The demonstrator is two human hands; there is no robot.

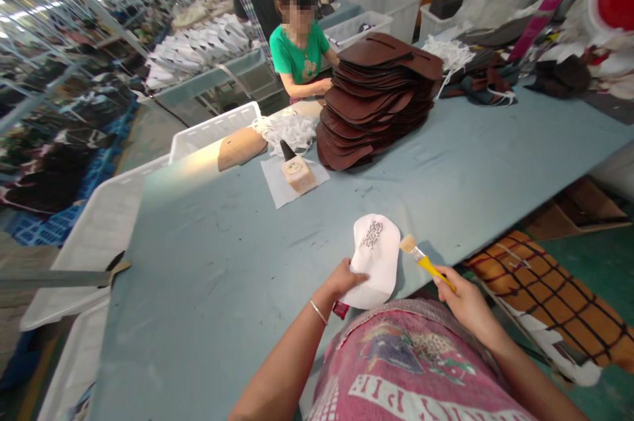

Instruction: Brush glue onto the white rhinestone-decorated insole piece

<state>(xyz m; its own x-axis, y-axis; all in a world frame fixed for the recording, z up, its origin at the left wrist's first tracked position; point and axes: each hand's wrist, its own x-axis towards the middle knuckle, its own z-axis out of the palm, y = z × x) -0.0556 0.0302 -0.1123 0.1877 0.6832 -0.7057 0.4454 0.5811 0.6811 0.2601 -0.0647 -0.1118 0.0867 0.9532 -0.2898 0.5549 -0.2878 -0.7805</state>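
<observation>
My left hand (348, 277) grips the lower left edge of a white rounded piece (384, 269), its thumb lying on top. A patch of small dark marks covers the upper part of that piece. In my right hand (458, 292) is a paintbrush (426, 264) with a yellow handle and pale bristles. The bristles are close to the right edge of the white piece; whether they touch it I cannot tell. Farther back, a squarish cream container (298, 174) with a dark handle sticking out stands on a white sheet (277, 188).
A tall stack of dark brown pieces (376, 104) stands at the table's (208, 289) far side. Beside it lie a heap of white strips (292, 132) and a tan piece (242, 148). A co-worker in green (302, 57) is behind the stack. White bins (212, 127) line the left edge.
</observation>
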